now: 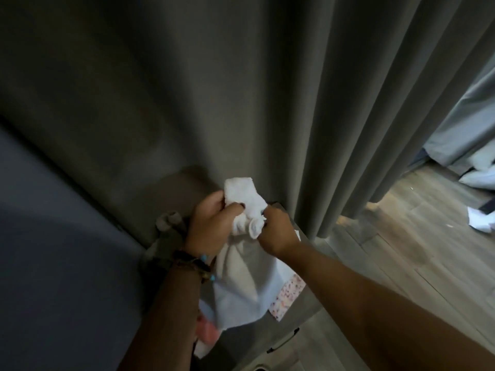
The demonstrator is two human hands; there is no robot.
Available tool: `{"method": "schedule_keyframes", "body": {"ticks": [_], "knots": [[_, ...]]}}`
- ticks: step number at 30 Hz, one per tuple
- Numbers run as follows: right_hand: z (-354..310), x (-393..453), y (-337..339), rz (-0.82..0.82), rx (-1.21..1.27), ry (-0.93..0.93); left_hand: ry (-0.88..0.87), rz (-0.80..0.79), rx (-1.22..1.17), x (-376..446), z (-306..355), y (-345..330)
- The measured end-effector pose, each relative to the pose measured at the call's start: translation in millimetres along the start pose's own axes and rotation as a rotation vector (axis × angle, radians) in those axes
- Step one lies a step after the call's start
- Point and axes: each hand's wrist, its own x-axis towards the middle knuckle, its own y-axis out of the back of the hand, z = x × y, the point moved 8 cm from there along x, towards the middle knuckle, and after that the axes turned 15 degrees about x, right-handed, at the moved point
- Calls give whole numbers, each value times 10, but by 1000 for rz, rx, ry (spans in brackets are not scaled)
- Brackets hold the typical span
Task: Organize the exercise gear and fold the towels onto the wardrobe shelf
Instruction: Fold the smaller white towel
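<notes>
At far left we see a dark blue-grey surface [53, 236] filling the lower corner, too dim for us to name. Just right of it our left hand [211, 223], with a beaded bracelet [198, 263] on the wrist, curls its fingers round the bunched top of a white towel [241, 207]; the thumb presses into the cloth. The towel stands up above the knuckles and hangs down below both hands in loose folds, its lower part white and pale. Beneath it lie other cloths: a pink one [206, 330] near the left forearm and a speckled patterned one [289, 295] peeking out to the right. Our right hand [278, 231] pinches the same towel from the other side, touching the left hand's grip. Behind the hands hangs a grey pleated curtain [334, 116]. Farther right a wooden floor [415, 250] shows, with a crumpled white item [482, 223] lying on it, well apart from us.
</notes>
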Motion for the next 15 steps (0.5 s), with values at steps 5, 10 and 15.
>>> {"method": "schedule_keyframes", "body": {"ticks": [5,10,15], "knots": [[-11,247,116,94,-2,-3,195,260,-51,69,-958,331],[-196,390,136,107,-19,115,206,32,94,45,-1316,14],[-633,433,207,99,28,286,30,-72,569,265,-1011,-170]]}}
